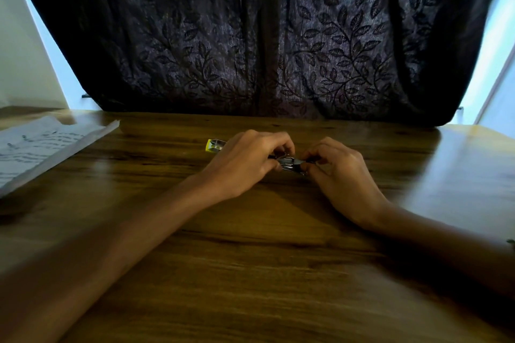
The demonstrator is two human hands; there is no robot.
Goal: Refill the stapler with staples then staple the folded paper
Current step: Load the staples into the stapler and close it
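We hold the stapler (291, 163) over the table (250, 245).
Our left hand (245, 164) and right hand (338, 172) pinch its ends; it looks small, hard, shiny, maybe slippery, so we grip the sides.

stapler (291, 163): metal, mid-table | staple box (214, 145): yellow, behind | folded paper (41, 147): far left

Single head-worn wide-angle view, looking forward and down across a brown wood-grain table (250, 273) from its near edge. The far edge meets a dark leaf-patterned curtain (264, 36) filling the upper frame. Both forearms enter from the near corners; edges bow with lens distortion.
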